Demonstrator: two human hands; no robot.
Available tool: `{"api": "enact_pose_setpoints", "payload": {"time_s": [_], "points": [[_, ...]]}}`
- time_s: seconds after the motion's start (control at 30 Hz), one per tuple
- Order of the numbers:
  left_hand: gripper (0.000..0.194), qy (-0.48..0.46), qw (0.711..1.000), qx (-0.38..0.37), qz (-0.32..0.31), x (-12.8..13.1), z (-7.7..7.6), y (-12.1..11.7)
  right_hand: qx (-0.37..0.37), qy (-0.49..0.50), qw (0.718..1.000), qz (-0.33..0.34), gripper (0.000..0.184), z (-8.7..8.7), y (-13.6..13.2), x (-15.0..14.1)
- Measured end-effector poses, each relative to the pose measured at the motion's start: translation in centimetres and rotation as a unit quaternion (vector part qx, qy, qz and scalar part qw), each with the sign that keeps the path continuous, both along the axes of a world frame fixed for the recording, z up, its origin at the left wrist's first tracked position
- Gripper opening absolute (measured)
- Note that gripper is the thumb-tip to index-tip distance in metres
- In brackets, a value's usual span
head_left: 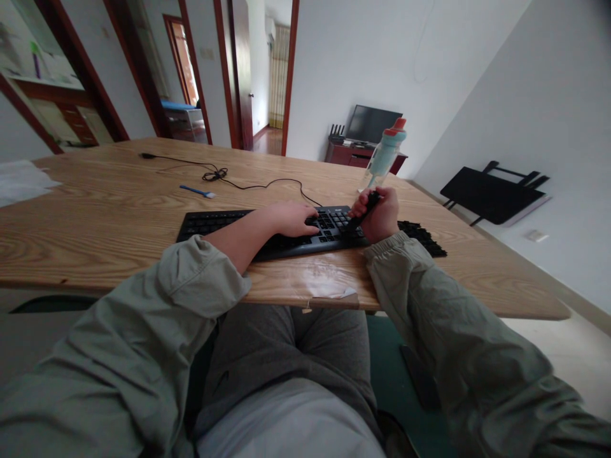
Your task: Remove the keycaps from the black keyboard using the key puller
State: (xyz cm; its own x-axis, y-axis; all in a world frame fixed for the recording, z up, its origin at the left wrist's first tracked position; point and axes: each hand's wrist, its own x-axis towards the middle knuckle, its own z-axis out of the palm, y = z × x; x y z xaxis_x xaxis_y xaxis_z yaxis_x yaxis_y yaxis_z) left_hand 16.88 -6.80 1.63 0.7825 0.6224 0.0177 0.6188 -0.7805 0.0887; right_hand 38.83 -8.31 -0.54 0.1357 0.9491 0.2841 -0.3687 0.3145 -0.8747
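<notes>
A black keyboard (214, 222) lies near the front edge of the wooden table. My left hand (289, 219) rests palm down over its middle, fingers apart, holding nothing and hiding part of the keys. Over the number pad, my right hand (384, 213) is closed around a black-handled tool (368, 205) whose lower end slants down onto the keys. What kind of tool it is I cannot make out. Just right of that hand sits a cluster of small black pieces (422, 238), perhaps loose keycaps, partly hidden by my wrist.
Behind the keyboard lie its coiled cable (214, 173) and a small blue brush (196, 191) with pale bristles. A clear bottle (382, 159) with a red cap stands beyond my right hand. White plastic (26, 181) lies at the table's left. Torn tape (334, 299) marks the front edge.
</notes>
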Motion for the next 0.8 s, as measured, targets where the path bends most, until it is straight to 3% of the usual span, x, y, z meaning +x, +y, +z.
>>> {"api": "enact_pose_setpoints", "payload": {"time_s": [0.2,0.53,0.8], "points": [[0.058,0.018,0.999,0.001,0.027,0.1,0.0,0.1,-0.007,-0.010,1.000,-0.001,0.043,-0.1,0.0,-0.2],[0.055,0.005,1.000,0.018,0.003,0.1,-0.9,1.4,0.035,-0.054,0.998,0.010,0.044,-0.7,0.1,-0.6],[0.055,0.005,1.000,0.020,-0.001,0.1,-0.7,1.0,0.017,-0.039,0.999,0.005,0.044,-0.7,0.1,-0.6]]}}
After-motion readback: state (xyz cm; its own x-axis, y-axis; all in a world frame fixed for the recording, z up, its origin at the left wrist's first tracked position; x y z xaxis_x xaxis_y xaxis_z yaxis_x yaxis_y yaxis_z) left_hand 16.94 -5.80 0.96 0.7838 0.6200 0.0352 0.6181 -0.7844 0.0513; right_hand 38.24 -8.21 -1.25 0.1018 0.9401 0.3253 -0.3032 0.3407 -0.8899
